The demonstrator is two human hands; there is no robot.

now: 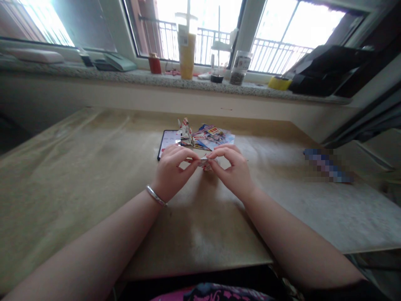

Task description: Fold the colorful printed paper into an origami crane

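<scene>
Above the table's middle, my left hand [173, 169] and my right hand [232, 169] meet, fingertips almost touching. Between them they pinch a small folded piece of printed paper [204, 162], whitish with red marks. Its lower part hangs just under the fingers; the rest is hidden by them. Just behind my left hand lies a phone [168, 140] with a lit screen. Beside the phone is a crumpled strip of printed paper [186, 130], touching some colourful printed packets [216, 137]. A silver bangle [156, 195] circles my left wrist.
A pale brown cover lies over the table [78, 179]. At the right is a blurred-out bluish object [327, 166]. Along the windowsill [125, 77] stand a tall yellow-filled cup [187, 54], a red jar [154, 64], a clear container [240, 69], yellow tape [279, 82] and a black object [326, 71].
</scene>
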